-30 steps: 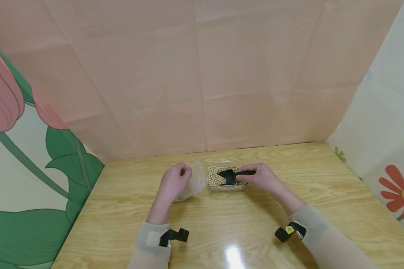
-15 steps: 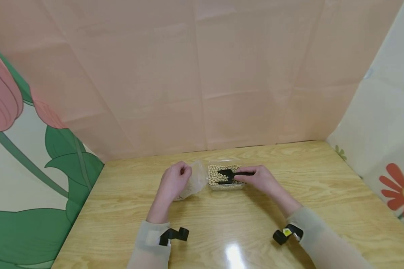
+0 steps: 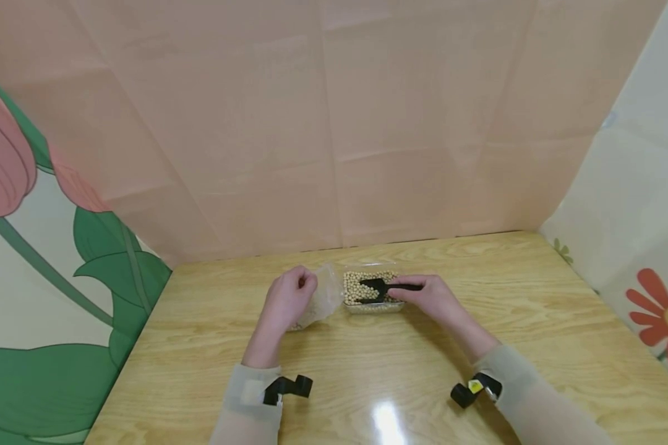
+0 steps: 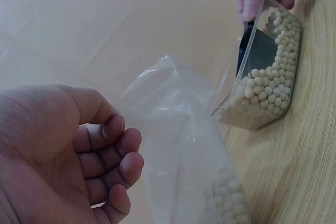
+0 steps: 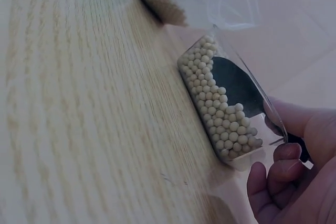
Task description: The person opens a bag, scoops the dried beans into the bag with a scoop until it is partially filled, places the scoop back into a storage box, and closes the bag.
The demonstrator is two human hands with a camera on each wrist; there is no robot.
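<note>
The left hand (image 3: 291,298) has its fingers curled in, thumb against forefinger, pinching the upper edge of the bag (image 3: 325,296). The bag is clear, with beads (image 4: 226,203) gathered at its bottom, and it stands on the table (image 3: 334,383). For a clean pour, that pinch would do best drawing the film outward, so the mouth gapes toward the box and does not sag.

Just right of the bag is the box (image 3: 374,310), clear-walled and well filled with more beads; whether bag and box touch I cannot tell. The scoop (image 3: 374,285) lies in it, blade among the beads and pointing toward the bag, handle out over the right end. How full the blade is cannot be made out.

At far right, the right hand (image 3: 427,293) has thumb and fingers closed on the handle. The step looks like scooping: I would push the blade low and leftward, then level it before lifting, since a tilt could roll beads over the rim, and they look round and quick to scatter
</note>
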